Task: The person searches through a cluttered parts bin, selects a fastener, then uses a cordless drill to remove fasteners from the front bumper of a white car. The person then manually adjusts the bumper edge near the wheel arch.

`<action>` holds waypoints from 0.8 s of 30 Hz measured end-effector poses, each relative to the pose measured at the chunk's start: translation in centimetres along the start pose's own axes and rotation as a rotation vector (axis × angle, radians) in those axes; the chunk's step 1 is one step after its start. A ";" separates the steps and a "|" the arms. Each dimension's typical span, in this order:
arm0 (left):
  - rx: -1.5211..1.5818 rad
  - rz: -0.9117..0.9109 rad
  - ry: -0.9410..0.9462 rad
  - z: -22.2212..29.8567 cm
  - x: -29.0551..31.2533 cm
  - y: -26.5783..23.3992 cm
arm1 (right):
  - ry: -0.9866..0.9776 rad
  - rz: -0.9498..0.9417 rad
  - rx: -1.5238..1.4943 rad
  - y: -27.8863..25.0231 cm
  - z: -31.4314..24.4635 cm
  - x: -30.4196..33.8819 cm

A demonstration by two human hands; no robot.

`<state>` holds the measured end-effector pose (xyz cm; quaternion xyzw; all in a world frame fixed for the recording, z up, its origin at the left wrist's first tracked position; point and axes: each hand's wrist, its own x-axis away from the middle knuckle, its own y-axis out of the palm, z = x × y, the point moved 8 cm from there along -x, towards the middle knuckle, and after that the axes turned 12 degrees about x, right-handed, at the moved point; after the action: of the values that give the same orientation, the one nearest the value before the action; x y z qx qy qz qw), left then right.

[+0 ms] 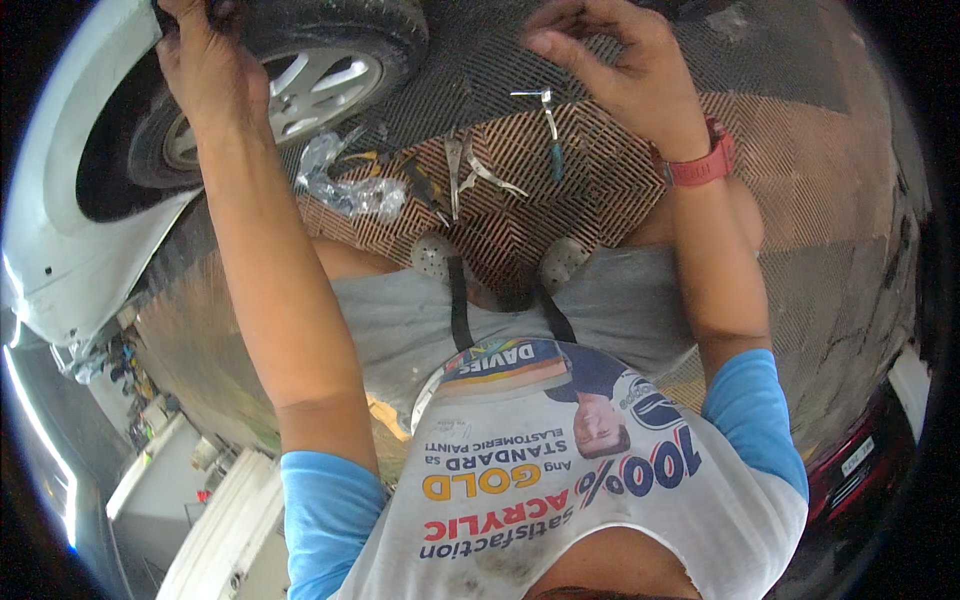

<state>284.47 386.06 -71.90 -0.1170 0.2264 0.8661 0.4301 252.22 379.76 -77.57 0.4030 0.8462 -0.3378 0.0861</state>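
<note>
My left hand (215, 75) is raised at the top left, beside the car's tyre (395, 40). Its fingers close around something dark at the picture's edge that I cannot make out. On the upper right, my right hand (625, 75) hovers over the mat with thumb and fingers apart, and nothing shows in it. Below and left of it lies a tool with a T-shaped metal head and teal grip (555, 145). Metal pliers (485, 175) rest farther left, alongside a long slim metal tool (454, 178).
The silver alloy wheel (325, 95) and white car body (70, 230) fill the left. Crumpled clear plastic (345, 185) lies near a black-and-yellow tool (425, 190). A ridged mat (600, 175) covers the floor before my bent knees. Part of a red vehicle (850, 455) shows at lower right.
</note>
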 end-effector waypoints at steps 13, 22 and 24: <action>-0.131 0.396 -0.195 2.0 3.0 6.5 | -0.011 -0.185 0.000 10.3 2.0 -1.2; -0.179 0.143 -0.084 1.7 1.1 0.1 | -0.049 -0.433 0.148 18.0 2.7 -0.5; -0.158 0.061 -0.059 1.5 0.7 0.6 | -0.031 -0.504 0.225 18.5 3.5 -0.1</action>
<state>283.59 386.97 -70.70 -0.1178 0.1480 0.8971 0.3994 265.51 385.71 -89.46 0.1817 0.8755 -0.4465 -0.0327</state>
